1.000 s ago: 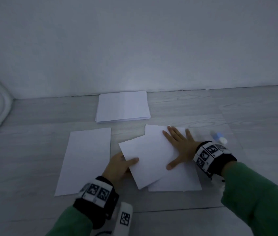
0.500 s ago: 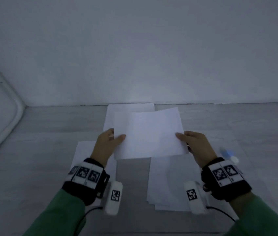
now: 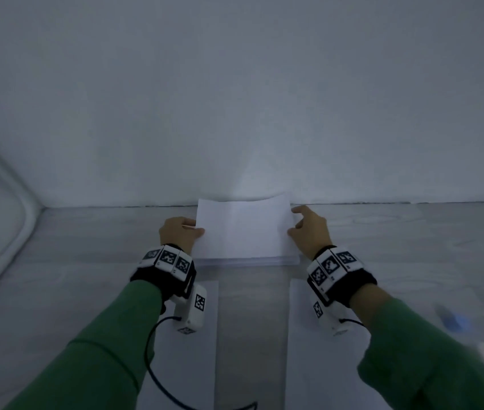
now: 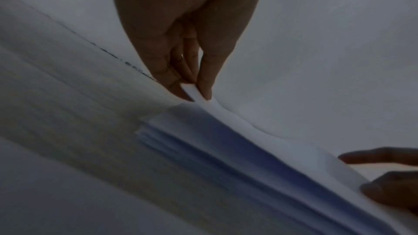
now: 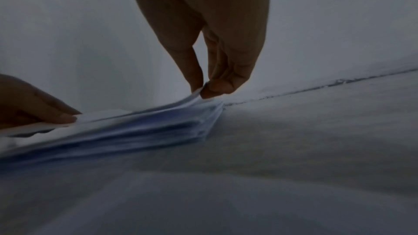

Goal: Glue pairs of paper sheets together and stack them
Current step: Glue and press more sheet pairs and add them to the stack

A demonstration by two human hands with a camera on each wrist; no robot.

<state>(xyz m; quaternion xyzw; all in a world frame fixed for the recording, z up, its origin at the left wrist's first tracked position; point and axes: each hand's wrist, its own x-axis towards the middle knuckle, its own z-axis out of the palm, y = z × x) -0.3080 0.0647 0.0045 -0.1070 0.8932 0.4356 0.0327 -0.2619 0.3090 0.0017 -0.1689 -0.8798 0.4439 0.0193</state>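
Letting go unevenly is your main risk: your left hand (image 3: 179,232) pinches the left edge of the glued white paper pair (image 3: 243,224) between thumb and fingertips, and your right hand (image 3: 308,229) pinches the right edge the same way, as the wrist views show. The pair hangs bowed just above the squared stack of white paper sheets (image 3: 248,260) at the far end of the pale wood-grain floor (image 3: 86,261), its near part apparently touching the stack and its far edge curled up against the plain grey-white wall (image 3: 234,99). If one hand releases first, the sheet is likely to swing and land askew. If the glue is wet, a shove to correct it could shear the two layers or drag sheets beneath.

Room is tight ahead: the stack sits close to the wall. Both sides of the stack are open floor. Behind your wrists lie two loose white sheets, one on the left (image 3: 187,350) and one on the right (image 3: 317,365), so draw back high. A blurred blue-and-white glue stick (image 3: 456,324) lies near your right sleeve.
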